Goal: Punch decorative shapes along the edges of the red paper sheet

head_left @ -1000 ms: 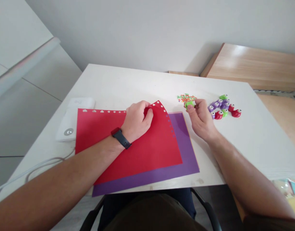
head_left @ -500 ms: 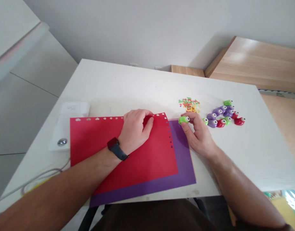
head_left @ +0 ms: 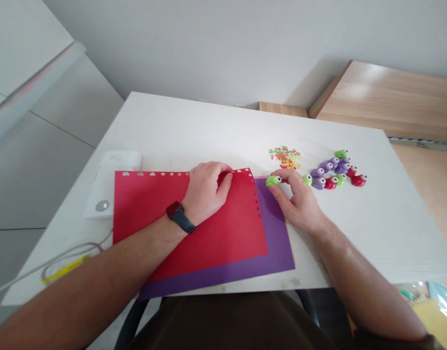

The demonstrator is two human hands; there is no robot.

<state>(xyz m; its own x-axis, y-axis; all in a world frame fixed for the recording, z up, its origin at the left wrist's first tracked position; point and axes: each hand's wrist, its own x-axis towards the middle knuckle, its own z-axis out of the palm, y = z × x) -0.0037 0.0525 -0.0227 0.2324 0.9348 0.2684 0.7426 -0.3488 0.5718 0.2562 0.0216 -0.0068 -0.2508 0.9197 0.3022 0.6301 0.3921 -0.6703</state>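
A red paper sheet (head_left: 216, 233) lies flat on a purple sheet (head_left: 278, 238) on the white table (head_left: 194, 131). Small shapes are punched along the red sheet's top and right edges. My left hand (head_left: 207, 192), with a dark watch on the wrist, rests curled on the red sheet near its top right corner and pinches that edge. My right hand (head_left: 296, 197) is just right of that corner, fingers closed on a small green punch (head_left: 273, 181) that sits on the purple sheet's top edge.
A pile of coloured paper bits (head_left: 286, 156) lies behind my right hand. Several small purple, red and green punches (head_left: 333, 170) cluster to its right. A white device (head_left: 112, 182) with a cable sits at the table's left. A wooden surface (head_left: 391, 97) is at the back right.
The lifted corner of the red sheet has come down flat. My right hand has brought the green punch down from near the paper bits to the sheets' top right corner.
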